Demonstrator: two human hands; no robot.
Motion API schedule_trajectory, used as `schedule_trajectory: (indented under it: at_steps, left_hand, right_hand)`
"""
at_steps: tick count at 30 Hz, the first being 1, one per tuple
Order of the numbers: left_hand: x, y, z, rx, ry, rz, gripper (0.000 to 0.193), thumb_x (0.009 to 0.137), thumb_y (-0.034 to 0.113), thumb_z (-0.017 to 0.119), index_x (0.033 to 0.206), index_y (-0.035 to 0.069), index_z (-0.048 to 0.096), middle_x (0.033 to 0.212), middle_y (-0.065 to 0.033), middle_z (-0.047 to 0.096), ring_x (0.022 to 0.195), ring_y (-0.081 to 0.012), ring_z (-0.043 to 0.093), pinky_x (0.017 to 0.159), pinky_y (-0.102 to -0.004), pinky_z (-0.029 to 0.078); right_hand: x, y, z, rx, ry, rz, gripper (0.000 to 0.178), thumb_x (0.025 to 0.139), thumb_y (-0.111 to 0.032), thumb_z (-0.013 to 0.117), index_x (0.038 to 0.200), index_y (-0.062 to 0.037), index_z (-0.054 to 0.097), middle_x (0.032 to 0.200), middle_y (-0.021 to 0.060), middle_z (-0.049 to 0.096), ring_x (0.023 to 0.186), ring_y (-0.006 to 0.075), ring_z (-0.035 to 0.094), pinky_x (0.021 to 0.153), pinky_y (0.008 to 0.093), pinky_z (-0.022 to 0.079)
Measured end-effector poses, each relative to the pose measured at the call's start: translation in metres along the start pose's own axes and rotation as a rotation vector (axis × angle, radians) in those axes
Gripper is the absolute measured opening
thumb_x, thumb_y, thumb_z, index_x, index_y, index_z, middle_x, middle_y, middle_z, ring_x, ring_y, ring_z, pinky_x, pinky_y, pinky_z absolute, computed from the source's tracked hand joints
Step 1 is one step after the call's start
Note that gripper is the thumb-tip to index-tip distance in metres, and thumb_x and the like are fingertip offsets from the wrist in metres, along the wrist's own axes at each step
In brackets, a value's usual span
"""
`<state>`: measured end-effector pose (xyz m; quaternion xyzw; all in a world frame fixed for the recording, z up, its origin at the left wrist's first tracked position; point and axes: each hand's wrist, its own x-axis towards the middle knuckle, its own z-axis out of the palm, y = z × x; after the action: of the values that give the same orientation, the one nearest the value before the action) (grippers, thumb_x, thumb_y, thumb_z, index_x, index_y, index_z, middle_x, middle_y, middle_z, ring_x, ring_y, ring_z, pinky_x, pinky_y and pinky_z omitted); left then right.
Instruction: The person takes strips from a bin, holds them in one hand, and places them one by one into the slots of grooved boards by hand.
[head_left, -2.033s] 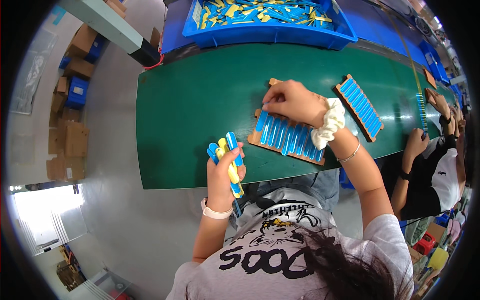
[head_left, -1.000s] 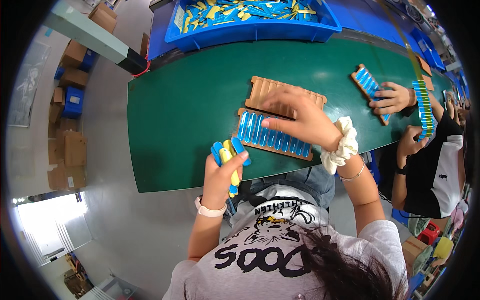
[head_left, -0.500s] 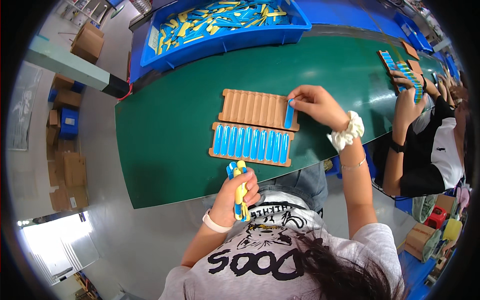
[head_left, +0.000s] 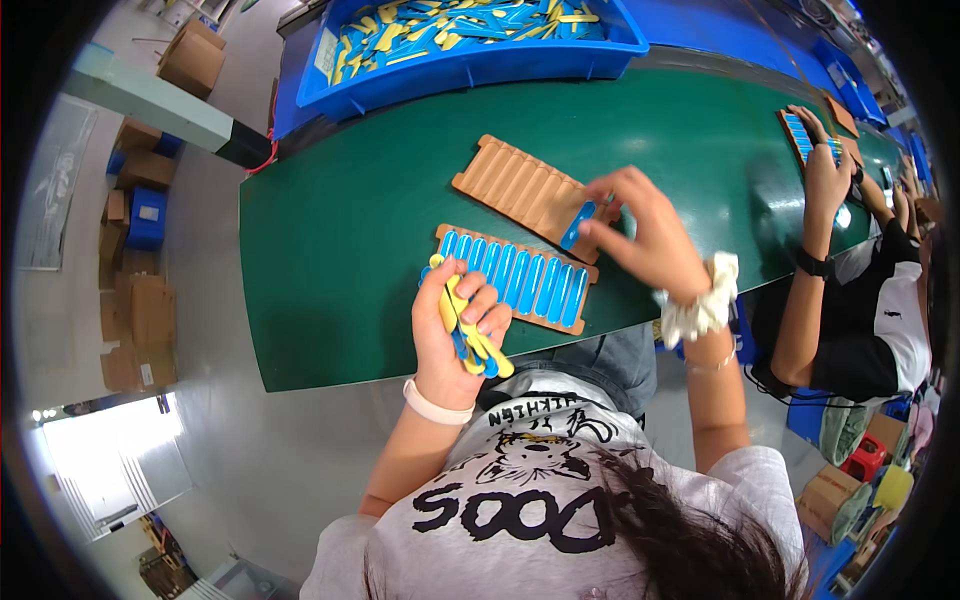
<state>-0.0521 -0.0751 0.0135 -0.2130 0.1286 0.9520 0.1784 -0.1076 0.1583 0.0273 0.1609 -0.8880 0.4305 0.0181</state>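
My left hand [head_left: 455, 330] is wrapped round a bunch of blue and yellow rounded strips [head_left: 476, 345], held over the near edge of a brown slotted tray [head_left: 560, 325]. That tray's slots carry a row of glossy blue strips [head_left: 513, 275]; my left fingers hide its left part. Behind it lies a second brown slotted tray [head_left: 510, 180], turned at an angle, with bare slots apart from one blue strip [head_left: 577, 226] at its right end. My right hand [head_left: 645, 235], a little blurred, hovers at that strip with thumb and fingers apart; whether the thumb touches it I cannot tell.
A large blue bin [head_left: 480, 65] full of loose blue and yellow strips stands at the back of the green table [head_left: 330, 260]. At the right, another person's hands [head_left: 825, 165] work on a similar tray [head_left: 797, 135]. Cardboard boxes [head_left: 150, 310] are stacked beyond the table's left side.
The far tray has swung round, its left end moving away from the near tray. My left hand has risen over the near tray, which tilted slightly. My right fingers have spread from the blue strip.
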Motion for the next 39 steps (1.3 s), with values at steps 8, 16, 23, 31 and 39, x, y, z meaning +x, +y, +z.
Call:
schedule_trajectory:
  at_steps: [8,16,23,31,39]
  left_hand:
    - [0.013,0.003,0.009,-0.2,-0.02,-0.068,0.015,0.09,0.021,0.057,0.08,0.01,0.056,0.064,0.0035,0.046,0.05,-0.0061,0.044,0.046,-0.0224,0.036]
    - [0.009,0.015,0.004,-0.31,-0.091,-0.102,0.015,0.091,0.021,0.055,0.082,0.008,0.055,0.064,0.003,0.046,0.049,-0.0069,0.043,0.046,-0.0231,0.036]
    - [-0.001,0.023,-0.015,-0.245,-0.052,-0.098,0.017,0.094,0.021,0.052,0.086,0.006,0.054,0.067,0.0016,0.047,0.048,-0.0062,0.045,0.046,-0.0229,0.034]
    - [-0.006,0.035,-0.015,-0.212,-0.093,-0.04,0.017,0.094,0.022,0.052,0.087,0.006,0.054,0.067,0.0014,0.046,0.049,-0.0065,0.046,0.046,-0.0227,0.034]
    - [-0.004,0.04,-0.016,-0.229,-0.115,-0.034,0.016,0.093,0.022,0.052,0.087,0.007,0.054,0.066,0.0014,0.046,0.048,-0.0068,0.045,0.046,-0.023,0.033]
  right_hand:
    - [-0.053,-0.051,0.056,0.072,-0.076,-0.503,0.025,0.072,-0.015,0.073,0.096,-0.0093,0.065,0.097,0.0017,0.06,0.09,0.0206,0.057,0.077,0.0342,0.045]
    - [-0.042,-0.051,0.049,1.224,0.269,0.065,0.009,0.092,-0.01,0.056,0.088,-0.0062,0.049,0.098,0.0163,0.066,0.083,0.0131,0.06,0.076,0.0255,0.047]
    - [0.015,0.02,-0.007,0.523,0.026,0.302,0.027,0.093,-0.022,0.054,0.106,-0.0005,0.065,0.094,0.007,0.065,0.086,0.0109,0.056,0.072,0.0255,0.044]
    - [0.032,0.043,-0.027,0.17,-0.373,0.403,0.034,0.076,-0.023,0.073,0.096,0.0024,0.064,0.098,0.0151,0.065,0.091,0.0221,0.06,0.081,0.0307,0.046]
    - [0.021,0.027,-0.006,-0.118,-0.306,0.214,0.06,0.064,-0.028,0.083,0.11,-0.0028,0.053,0.099,0.0119,0.052,0.088,0.0212,0.055,0.078,0.0313,0.046]
